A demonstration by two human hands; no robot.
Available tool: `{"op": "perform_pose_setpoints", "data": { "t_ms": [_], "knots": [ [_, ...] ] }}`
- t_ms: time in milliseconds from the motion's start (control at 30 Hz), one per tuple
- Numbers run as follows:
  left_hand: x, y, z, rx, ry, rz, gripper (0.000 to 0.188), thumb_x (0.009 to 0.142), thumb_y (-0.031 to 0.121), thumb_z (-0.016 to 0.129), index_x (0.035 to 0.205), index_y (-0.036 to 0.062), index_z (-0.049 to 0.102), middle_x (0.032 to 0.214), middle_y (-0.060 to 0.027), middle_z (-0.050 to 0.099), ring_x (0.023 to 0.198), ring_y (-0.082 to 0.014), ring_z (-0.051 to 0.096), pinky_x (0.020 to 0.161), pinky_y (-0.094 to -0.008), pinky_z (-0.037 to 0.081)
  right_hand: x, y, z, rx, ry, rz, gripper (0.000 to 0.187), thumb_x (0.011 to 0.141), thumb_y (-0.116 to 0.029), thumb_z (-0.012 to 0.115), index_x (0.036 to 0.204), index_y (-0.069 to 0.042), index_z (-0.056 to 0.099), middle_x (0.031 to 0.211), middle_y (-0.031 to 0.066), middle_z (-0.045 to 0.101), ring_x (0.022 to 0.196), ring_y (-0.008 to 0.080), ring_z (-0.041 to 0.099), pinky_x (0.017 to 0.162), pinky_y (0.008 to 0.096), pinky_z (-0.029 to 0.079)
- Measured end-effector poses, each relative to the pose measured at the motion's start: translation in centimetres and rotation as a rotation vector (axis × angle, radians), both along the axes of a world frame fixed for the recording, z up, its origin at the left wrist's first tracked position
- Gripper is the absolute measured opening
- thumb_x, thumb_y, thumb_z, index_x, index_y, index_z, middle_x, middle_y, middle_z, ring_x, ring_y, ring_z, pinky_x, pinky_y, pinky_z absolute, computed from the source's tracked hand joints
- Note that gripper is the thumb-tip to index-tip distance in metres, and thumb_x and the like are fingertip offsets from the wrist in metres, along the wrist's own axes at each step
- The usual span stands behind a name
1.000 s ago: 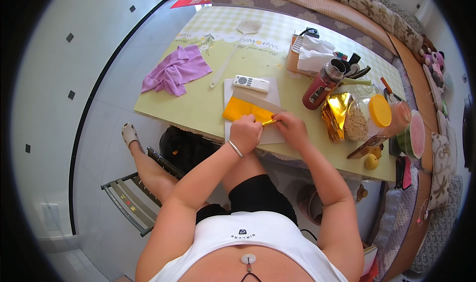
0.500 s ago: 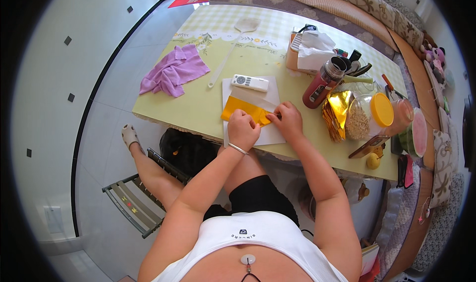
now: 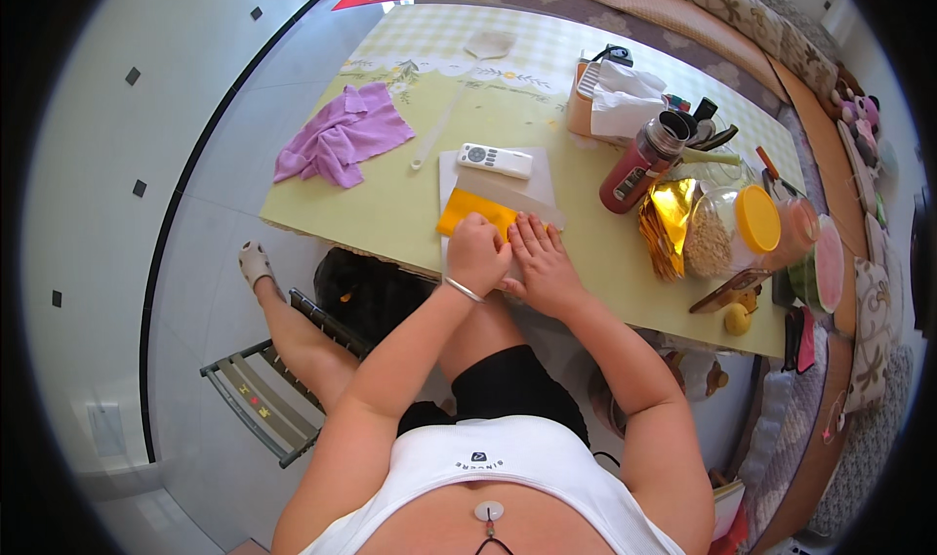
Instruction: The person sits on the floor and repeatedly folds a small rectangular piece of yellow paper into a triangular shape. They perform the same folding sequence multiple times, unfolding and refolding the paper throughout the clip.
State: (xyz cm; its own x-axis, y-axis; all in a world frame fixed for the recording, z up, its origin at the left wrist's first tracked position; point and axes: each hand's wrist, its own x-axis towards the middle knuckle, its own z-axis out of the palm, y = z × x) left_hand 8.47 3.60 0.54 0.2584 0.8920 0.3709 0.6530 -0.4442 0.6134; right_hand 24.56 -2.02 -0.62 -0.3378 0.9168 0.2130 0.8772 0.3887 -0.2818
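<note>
Mid-frame, a rectangular golden-yellow paper sheet slants lengthwise down rightward. The right hand lies flat over its right end; the left hand curls, grip unclear.

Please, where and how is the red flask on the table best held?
I would close the right hand, the nearer one, around the middle of the red flask, coming from its left: its body is round, and gold foil crowds its right side. Its top looks open, so probably keep it upright.
</note>
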Motion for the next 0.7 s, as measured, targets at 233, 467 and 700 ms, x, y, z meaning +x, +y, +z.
{"op": "perform_pose_setpoints", "data": {
  "t_ms": [233, 467, 700],
  "knots": [
    [-8.3, 2.9, 3.3, 0.325, 0.266, -0.444, 0.021, 0.069, 0.005, 0.065, 0.089, 0.0075, 0.066, 0.098, -0.0086, 0.064, 0.099, -0.0303, 0.06, 0.089, -0.0437, 0.046, 0.7, -0.2, 2.7, -0.145, -0.042, 0.111, 0.085, 0.084, -0.061, 0.07, 0.155, -0.025, 0.043, 0.165, 0.0269, 0.019, 0.154, 0.0445, 0.017, 0.124, 0.0573, 0.009],
    [-9.9, 4.2, 3.0, 0.531, 0.466, -0.651, 0.021, 0.076, 0.012, 0.065, 0.096, 0.0073, 0.069, 0.099, -0.0078, 0.066, 0.098, -0.0273, 0.063, 0.092, -0.0396, 0.048, 4.7, 2.2, 2.5, -0.177, 0.142, 0.3, 0.056, 0.087, -0.045, 0.074, 0.137, -0.023, 0.065, 0.159, 0.0226, 0.037, 0.152, 0.04, 0.026, 0.122, 0.0575, 0.016],
    [-8.8, 1.8, 2.6, 0.236, 0.174, -0.598, 0.015, 0.076, 0.006, 0.07, 0.09, 0.0063, 0.07, 0.087, -0.0085, 0.067, 0.086, -0.0296, 0.064, 0.082, -0.0412, 0.051, 1.0, 1.1, 2.0, -0.041, 0.494, 0.092, 0.024, 0.081, -0.024, 0.08, 0.098, -0.009, 0.071, 0.13, 0.0178, 0.066, 0.126, 0.0437, 0.057, 0.108, 0.0529, 0.043]
  ]
}}
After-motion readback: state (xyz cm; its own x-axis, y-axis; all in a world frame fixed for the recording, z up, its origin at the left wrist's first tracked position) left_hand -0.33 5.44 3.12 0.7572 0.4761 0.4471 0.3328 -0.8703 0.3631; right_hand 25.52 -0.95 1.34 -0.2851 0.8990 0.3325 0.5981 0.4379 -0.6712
